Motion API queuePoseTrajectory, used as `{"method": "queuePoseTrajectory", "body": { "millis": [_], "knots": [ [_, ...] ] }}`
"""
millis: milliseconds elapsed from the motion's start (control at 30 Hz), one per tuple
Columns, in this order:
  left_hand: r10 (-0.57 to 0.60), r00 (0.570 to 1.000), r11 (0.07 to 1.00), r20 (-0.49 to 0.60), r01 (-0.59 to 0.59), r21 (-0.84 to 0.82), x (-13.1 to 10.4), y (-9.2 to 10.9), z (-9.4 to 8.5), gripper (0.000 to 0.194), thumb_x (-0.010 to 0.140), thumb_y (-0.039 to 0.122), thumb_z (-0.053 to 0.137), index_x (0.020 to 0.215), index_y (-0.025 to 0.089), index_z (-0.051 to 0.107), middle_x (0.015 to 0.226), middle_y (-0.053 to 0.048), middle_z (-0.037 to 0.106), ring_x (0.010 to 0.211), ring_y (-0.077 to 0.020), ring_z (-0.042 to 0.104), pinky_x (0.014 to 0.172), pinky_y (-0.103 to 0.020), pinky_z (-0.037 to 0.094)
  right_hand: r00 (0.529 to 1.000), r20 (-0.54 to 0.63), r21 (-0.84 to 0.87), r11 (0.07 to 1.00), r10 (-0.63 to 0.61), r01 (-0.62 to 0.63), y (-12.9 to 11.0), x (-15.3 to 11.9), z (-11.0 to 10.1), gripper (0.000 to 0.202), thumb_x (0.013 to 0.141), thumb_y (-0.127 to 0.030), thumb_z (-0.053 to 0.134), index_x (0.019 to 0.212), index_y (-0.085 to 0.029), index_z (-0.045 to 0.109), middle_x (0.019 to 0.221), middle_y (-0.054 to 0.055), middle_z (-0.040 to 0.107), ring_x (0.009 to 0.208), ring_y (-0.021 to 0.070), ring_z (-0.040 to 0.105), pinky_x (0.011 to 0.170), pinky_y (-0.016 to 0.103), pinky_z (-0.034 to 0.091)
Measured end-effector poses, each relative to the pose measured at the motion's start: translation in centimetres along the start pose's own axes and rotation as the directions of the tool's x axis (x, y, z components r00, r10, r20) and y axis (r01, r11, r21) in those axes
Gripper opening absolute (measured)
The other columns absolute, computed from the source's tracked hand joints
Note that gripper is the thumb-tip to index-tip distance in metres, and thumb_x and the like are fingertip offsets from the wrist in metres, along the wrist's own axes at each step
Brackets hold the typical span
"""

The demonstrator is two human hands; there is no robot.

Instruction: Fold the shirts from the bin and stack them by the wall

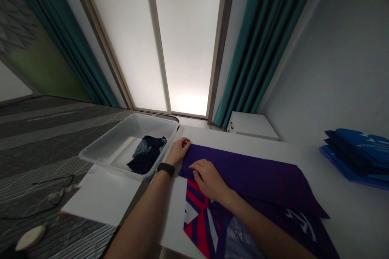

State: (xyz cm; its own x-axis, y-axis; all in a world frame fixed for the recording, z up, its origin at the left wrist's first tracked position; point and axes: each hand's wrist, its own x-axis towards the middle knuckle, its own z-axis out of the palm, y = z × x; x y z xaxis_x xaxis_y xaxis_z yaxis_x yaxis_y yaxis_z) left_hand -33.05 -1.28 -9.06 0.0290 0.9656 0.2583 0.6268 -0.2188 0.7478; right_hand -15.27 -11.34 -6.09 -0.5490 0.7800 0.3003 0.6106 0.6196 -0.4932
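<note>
A purple garment point(243, 166) with a red, white and navy patterned part lies on the white table point(179, 222), one side folded over into a long strip. My left hand point(179, 149), with a black band on its wrist, is at the garment's upper left corner, fingers curled and pinching its edge. My right hand point(208, 176) rests palm down on the purple fabric near its left end, fingers slightly apart.
A clear plastic bin point(103, 151) with a dark printed garment point(147, 153) inside stands left of the table. Folded blue garments point(358, 153) are stacked at the right. Behind are a small white cabinet point(252, 124) and teal curtains point(258, 48).
</note>
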Motion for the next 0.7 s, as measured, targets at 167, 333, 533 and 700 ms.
{"method": "queuePoseTrajectory", "body": {
  "millis": [167, 333, 533, 700],
  "knots": [
    [0.038, 0.999, 0.997, 0.013, -0.039, 0.06, -0.2, -0.1, 0.2, 0.018, 0.082, 0.024, 0.055, 0.096, 0.019, 0.067, 0.08, -0.002, 0.068, 0.069, -0.0167, 0.06, 0.07, -0.028, 0.047, 0.997, -0.003, -0.276, 0.958, 0.081, -0.079, 2.7, 1.4, -0.1, 0.042, 0.095, -0.025, 0.042, 0.133, -0.013, 0.054, 0.141, 0.015, 0.051, 0.132, 0.026, 0.041, 0.111, 0.045, 0.03],
    [0.075, 0.997, 0.992, 0.004, -0.075, 0.103, -0.1, -0.5, 0.5, 0.017, 0.083, 0.019, 0.052, 0.091, 0.019, 0.067, 0.083, -0.004, 0.067, 0.072, -0.0176, 0.062, 0.073, -0.029, 0.048, 0.984, 0.025, -0.352, 0.923, 0.178, -0.157, 4.7, 1.3, 0.9, 0.055, 0.097, -0.04, 0.037, 0.145, -0.013, 0.041, 0.152, 0.014, 0.037, 0.142, 0.0262, 0.029, 0.116, 0.048, 0.02],
    [0.141, 0.99, 0.971, -0.03, -0.133, 0.199, -0.6, 0.7, 0.4, 0.027, 0.089, 0.02, 0.048, 0.109, 0.016, 0.066, 0.111, -0.012, 0.066, 0.105, -0.0265, 0.06, 0.092, -0.039, 0.043, 0.982, 0.051, -0.358, 0.921, 0.183, -0.153, 5.0, 1.3, 1.2, 0.059, 0.097, -0.042, 0.034, 0.147, -0.01, 0.036, 0.154, 0.013, 0.032, 0.144, 0.0244, 0.024, 0.118, 0.048, 0.015],
    [0.355, 0.928, 0.849, 0.111, -0.37, 0.378, -3.3, 3.7, 1.0, 0.046, 0.096, 0.03, 0.042, 0.141, 0.021, 0.044, 0.148, -0.01, 0.044, 0.138, -0.0252, 0.036, 0.111, -0.043, 0.028, 0.974, 0.07, -0.38, 0.908, 0.216, -0.174, 6.1, 1.0, 0.1, 0.058, 0.098, -0.038, 0.03, 0.148, -0.008, 0.034, 0.155, 0.013, 0.029, 0.145, 0.0244, 0.022, 0.118, 0.048, 0.015]
  ]
}}
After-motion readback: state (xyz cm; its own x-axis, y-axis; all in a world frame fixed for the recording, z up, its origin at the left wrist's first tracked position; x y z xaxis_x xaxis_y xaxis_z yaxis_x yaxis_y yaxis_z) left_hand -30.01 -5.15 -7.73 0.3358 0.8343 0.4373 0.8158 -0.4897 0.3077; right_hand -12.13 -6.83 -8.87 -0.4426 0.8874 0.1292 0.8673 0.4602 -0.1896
